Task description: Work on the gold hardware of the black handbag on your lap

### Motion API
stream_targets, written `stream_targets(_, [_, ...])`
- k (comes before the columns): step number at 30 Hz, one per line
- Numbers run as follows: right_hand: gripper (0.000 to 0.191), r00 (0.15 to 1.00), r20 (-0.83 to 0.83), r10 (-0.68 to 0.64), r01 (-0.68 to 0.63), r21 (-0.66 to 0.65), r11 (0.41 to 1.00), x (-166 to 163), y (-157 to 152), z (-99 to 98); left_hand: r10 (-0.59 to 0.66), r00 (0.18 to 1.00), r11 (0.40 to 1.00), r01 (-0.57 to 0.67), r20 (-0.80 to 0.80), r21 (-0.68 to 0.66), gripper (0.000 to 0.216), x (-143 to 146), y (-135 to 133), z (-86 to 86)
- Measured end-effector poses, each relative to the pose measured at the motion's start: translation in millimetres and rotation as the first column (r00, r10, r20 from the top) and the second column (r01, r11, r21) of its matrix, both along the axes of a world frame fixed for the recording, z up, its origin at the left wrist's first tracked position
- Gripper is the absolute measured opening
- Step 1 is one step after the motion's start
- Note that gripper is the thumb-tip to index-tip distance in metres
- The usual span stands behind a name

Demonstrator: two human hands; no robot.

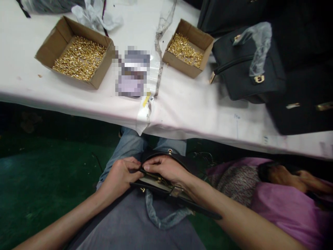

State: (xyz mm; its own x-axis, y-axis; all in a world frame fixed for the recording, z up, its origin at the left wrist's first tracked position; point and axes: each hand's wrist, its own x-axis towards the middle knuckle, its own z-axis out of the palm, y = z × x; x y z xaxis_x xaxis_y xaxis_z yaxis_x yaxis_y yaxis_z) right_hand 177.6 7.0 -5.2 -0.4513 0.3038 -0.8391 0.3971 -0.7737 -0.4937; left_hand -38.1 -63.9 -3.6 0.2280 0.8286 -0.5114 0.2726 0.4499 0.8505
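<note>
A dark handbag [205, 207] lies on my lap with its top open, showing a pale lining and gold-coloured fittings. Its handle [162, 221], wrapped in clear plastic, hangs toward my body. At the left end of the opening, my left hand [121, 176] grips the bag's edge between thumb and fingers. My right hand [165, 169] reaches over the opening from the other side, thumb and fingers pinched at the same corner. The fingertips of both hands almost meet there. Whether a small part sits between them is too hidden to tell.
On the white-covered table [192, 111] stand a larger cardboard box [104, 66] and a smaller one [194, 71], both holding many small gold-coloured pieces. Black handbags [249, 66] occupy the table's right side. A co-worker in pink [283, 211] sits close on my right.
</note>
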Motion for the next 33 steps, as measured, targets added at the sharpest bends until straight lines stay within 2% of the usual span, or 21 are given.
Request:
stream_targets(8, [0.025,0.993,0.105,0.052,-0.046,-0.06,0.997,-6.0,3.7,1.9,-0.037,0.999,0.998,0.038,-0.005,0.05,0.019,-2.4,-2.3,4.1])
stream_targets(11, [0.021,0.993,0.102,0.066,-0.061,-0.047,0.997,-8.0,5.2,5.6,-0.043,0.999,0.997,0.044,-0.023,0.059,0.019,-2.6,-3.8,4.0])
stream_targets(16, [0.014,0.984,0.075,0.165,-0.163,-0.025,0.986,-10.5,8.8,11.5,-0.041,0.999,0.996,0.043,-0.025,0.077,0.017,-4.0,-5.8,3.1])
stream_targets(21, [0.019,0.978,0.035,0.203,-0.203,-0.024,0.979,-9.1,12.8,13.8,0.03,0.999,1.0,-0.03,-0.017,0.002,0.008,-5.1,-7.0,4.2])
stream_targets(25, [0.018,0.962,-0.03,0.271,-0.27,0.028,0.962,-6.7,14.1,15.3,0.047,0.999,0.997,-0.046,0.022,-0.061,0.006,-5.9,-15.0,-2.6])
stream_targets(30, [0.018,0.931,0.033,0.364,-0.363,0.19,0.912,-5.7,11.0,16.4,0.082,0.991,0.98,-0.061,0.104,-0.19,0.018,-9.7,-24.9,-11.7])
stream_targets(33, [0.019,0.937,0.038,0.346,-0.346,0.208,0.915,-3.8,6.7,14.7,0.073,0.982,0.976,-0.034,0.174,-0.217,0.023,-10.5,-23.5,-9.6])
